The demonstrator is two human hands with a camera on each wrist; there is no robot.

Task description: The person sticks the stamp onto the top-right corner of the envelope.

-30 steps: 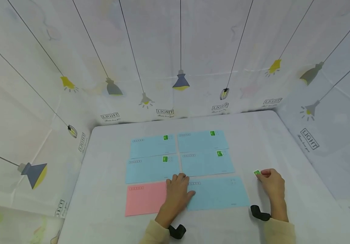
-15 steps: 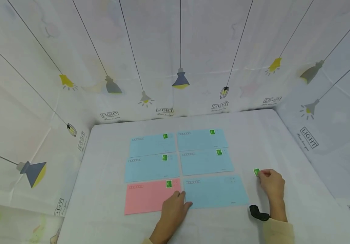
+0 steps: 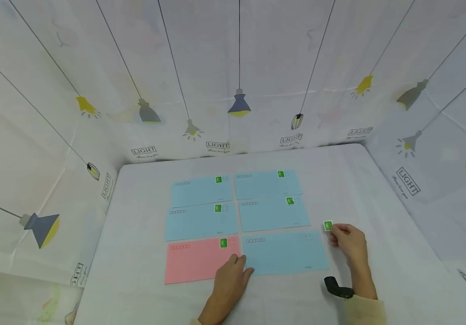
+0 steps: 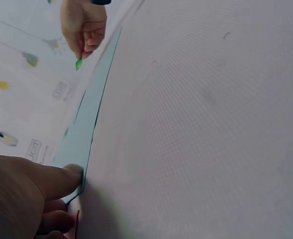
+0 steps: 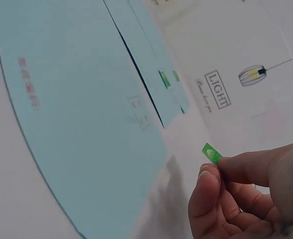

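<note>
Between thumb and fingertips, my right hand (image 3: 351, 243) pinches a green postage stamp (image 3: 328, 225) with a white border. It is held up just right of the near blue envelope (image 3: 286, 255), whose stamp corner shows only small printed marks. My left hand (image 3: 230, 282) rests at the seam between that envelope and a pink envelope (image 3: 194, 264), covering the pink one's lower right corner. In the left wrist view its thumb (image 4: 71, 177) presses on the blue envelope's corner. The pink envelope bears a green stamp (image 3: 223, 243) at its upper right.
Farther back lie several more blue envelopes (image 3: 198, 223) in two columns, each with a green stamp. All lie flat on a white-covered table (image 3: 143, 203). A curtain (image 3: 273, 58) printed with lamps closes in the back and sides. A black wrist mount (image 3: 337, 288) sits at the right wrist.
My left hand has drawn back toward the near edge, uncovering the pink envelope's stamp. My right hand has shifted left toward the near blue envelope, with its stamp turned to face up more.
</note>
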